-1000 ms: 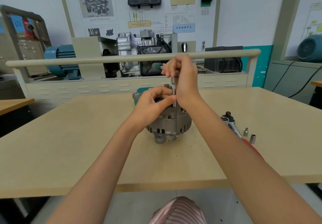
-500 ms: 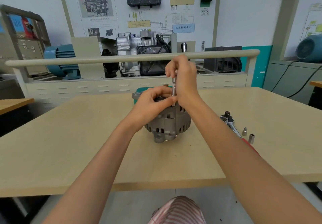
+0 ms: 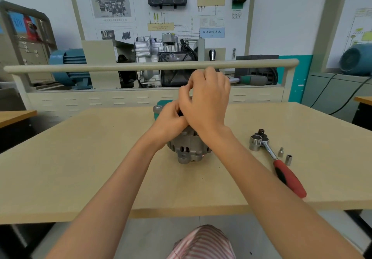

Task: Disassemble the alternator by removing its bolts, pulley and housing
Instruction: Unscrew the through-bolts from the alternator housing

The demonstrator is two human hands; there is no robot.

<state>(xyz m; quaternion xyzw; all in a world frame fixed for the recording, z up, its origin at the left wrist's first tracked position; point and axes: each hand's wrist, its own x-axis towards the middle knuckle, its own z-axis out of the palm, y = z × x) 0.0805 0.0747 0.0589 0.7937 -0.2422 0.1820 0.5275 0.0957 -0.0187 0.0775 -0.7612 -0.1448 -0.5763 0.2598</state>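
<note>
Sitting at the centre of the head view, a grey cast-metal alternator (image 3: 189, 148) is seen on a pale wooden table (image 3: 80, 158), with a green part (image 3: 164, 103) just behind it. Only this one view is given.

The left hand (image 3: 171, 119) is laid on the top of the alternator with its fingers curled over it, apparently steadying it. The right hand (image 3: 207, 101) is raised above it, in the middle of the frame, and its fingers are closed round a tool whose green and grey handle (image 3: 253, 80) sticks out toward the right of the frame, roughly level. The working end of the tool is hidden by the hands, so what it engages cannot be told.

The alternator is judged to be heavy, rigid and unlikely to deform; its ribbed, slotted shell should offer a firm hold, best taken round the body or at a mounting lug. A lug (image 3: 184, 158) faces the lower edge of the frame. Its shaft axis appears to stand upright, though the top is covered and this cannot be confirmed.

At the right of the frame, well apart from the alternator, a ratchet wrench (image 3: 281, 164) with a red handle is lying, beside two small sockets (image 3: 284, 156).
</note>
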